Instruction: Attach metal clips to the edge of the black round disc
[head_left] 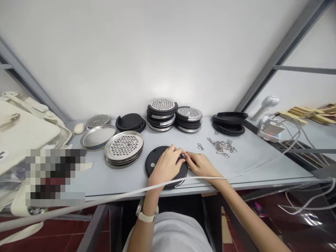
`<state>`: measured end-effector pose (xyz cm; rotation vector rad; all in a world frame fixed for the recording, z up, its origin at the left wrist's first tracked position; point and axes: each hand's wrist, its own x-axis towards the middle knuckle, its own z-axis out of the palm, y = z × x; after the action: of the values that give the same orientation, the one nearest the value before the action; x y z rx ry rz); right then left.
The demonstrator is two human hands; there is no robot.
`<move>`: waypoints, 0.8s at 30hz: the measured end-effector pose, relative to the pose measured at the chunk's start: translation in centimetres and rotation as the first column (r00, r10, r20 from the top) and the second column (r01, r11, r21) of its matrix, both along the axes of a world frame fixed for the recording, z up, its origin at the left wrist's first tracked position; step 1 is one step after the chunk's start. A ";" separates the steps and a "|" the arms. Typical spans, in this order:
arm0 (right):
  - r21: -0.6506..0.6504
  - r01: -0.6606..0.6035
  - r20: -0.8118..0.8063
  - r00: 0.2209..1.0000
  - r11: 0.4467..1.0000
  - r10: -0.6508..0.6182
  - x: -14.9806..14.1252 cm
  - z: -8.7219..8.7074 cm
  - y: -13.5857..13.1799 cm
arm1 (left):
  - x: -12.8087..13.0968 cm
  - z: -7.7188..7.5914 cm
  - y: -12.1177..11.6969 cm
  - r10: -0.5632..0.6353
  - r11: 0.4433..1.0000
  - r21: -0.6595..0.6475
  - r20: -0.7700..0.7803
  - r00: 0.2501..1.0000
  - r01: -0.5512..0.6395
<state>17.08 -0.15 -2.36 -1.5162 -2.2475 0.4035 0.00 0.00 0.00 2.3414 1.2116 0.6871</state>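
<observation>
The left hand (167, 165) lay across the black disc (157, 153), its fingers bent over toward the right rim. There the right hand (201, 165) met it, fingertips drawn together; I cannot tell what, if anything, either hand pinched. The disc lay directly under the left palm, at the middle of the table's near edge.

The grey table (252, 157) ran back to a white wall (168, 52); dark red floor tiles (76, 231) showed below. Metal clips (223, 146) lay loose right of the right hand. A stack of grater plates (124, 145) stood left of the disc. Along the far edge stood two mixed stacks (162, 104) and, toward the right corner, black rings (229, 129). A white cable (39, 216) crossed in front of both forearms.
</observation>
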 end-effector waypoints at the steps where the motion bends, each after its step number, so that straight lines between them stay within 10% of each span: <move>1: 0.002 0.007 0.011 1.000 1.000 -0.007 0.0 -0.1 0.0 | 0.0 0.0 0.0 0.006 1.000 -0.007 0.013 1.000 -0.006; 24: 0.012 0.037 0.005 0.999 0.999 -0.038 -0.3 -0.8 0.2 | 0.4 -0.7 0.3 0.103 0.994 -0.045 0.176 0.979 -0.097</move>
<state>16.75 0.04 -3.11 -1.5523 -2.2177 0.3746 0.38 0.31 -0.66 2.1495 1.2567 0.8809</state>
